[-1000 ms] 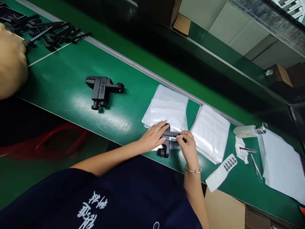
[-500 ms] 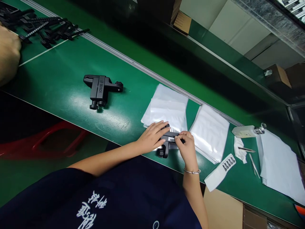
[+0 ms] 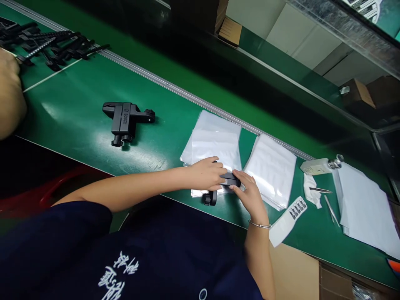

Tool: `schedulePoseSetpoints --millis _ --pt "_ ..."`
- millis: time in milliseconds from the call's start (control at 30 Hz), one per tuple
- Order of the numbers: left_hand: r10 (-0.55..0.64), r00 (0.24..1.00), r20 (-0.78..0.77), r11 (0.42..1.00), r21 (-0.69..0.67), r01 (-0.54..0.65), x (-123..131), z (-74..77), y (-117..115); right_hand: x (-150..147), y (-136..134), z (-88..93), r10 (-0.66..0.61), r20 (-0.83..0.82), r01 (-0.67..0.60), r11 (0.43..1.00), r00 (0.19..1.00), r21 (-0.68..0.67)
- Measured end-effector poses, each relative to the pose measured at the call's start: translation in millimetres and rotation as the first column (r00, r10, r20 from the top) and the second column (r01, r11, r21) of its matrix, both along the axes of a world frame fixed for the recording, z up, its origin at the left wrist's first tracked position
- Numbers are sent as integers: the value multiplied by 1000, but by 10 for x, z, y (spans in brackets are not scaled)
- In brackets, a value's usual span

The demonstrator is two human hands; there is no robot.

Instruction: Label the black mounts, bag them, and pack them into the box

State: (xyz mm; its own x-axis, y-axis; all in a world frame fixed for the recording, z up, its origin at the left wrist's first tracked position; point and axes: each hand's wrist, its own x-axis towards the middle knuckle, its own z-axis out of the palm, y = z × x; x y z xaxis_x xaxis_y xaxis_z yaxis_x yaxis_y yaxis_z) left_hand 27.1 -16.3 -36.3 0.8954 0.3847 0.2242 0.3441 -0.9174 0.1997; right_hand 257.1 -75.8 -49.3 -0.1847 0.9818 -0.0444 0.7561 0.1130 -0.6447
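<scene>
On a green bench [image 3: 75, 121], we are holding a black clamp [image 3: 230, 180] over stacked plastic bags [image 3: 215, 143]. Our left hand [image 3: 208, 173] is curling across it, whether pinching we cannot tell; our right hand [image 3: 249, 191] is gripping its end between thumb and fingers. Left of this clamp, another clamp [image 3: 123, 118] is lying.

Only brand I can make out here: BOSCH

It's on the black clamp [image 3: 123, 121] lying between the far and near edges of the table [image 3: 78, 110], letters running sideways next to a little round logo. The navy shirt [image 3: 162, 254] has white characters and a ring mark, but I can't read them for sure. Sticker strip [image 3: 289, 221] at the near edge has dark printed blocks, and the bottle [image 3: 315, 166] by the far edge has a label, both way too tiny tbh.
</scene>
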Motion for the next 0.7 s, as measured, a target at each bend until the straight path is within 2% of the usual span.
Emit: schedulePoseSetpoints --millis 133,267,333,400,467,500,567,600,633,667,700 --pt "-46 999 14 999 24 46 71 28 -82 -29 3 -16 -8 38 7 1000 999 19" --pt "-53 998 -14 998 27 53 -157 37 -203 -8 43 -15 15 53 -17 999 998 29" --pt "-8 999 -47 1000 22 9 -280 32 -227 -12 62 -28 73 38 -75 996 997 48" --pt "92 995 -38 995 -37 -93 -356 22 -228 -31 47 -33 150 -1 -150 985 989 86" --pt "297 953 65 944 -172 -282 -389 0 -223 -50 -28 -15 196 -22 -190 968 980 165" --pt "434 891 135 883 -260 -391 -395 -21 -221 -52 -92 6 202 -15 -194 956 979 221" --pt "664 710 233 727 -423 -541 -390 -87 -220 -35 -253 61 174 23 -170 917 985 361" --pt "720 649 245 672 -477 -566 -376 -130 -223 -17 -341 91 145 41 -148 888 989 435" --pt "739 631 236 649 -503 -571 -351 -177 -229 5 -424 120 110 52 -121 856 993 502" --pt "724 656 216 657 -506 -559 -314 -225 -240 27 -499 146 70 54 -89 823 996 562" --pt "680 709 188 689 -493 -531 -264 -271 -258 48 -561 167 32 46 -53 794 998 606"
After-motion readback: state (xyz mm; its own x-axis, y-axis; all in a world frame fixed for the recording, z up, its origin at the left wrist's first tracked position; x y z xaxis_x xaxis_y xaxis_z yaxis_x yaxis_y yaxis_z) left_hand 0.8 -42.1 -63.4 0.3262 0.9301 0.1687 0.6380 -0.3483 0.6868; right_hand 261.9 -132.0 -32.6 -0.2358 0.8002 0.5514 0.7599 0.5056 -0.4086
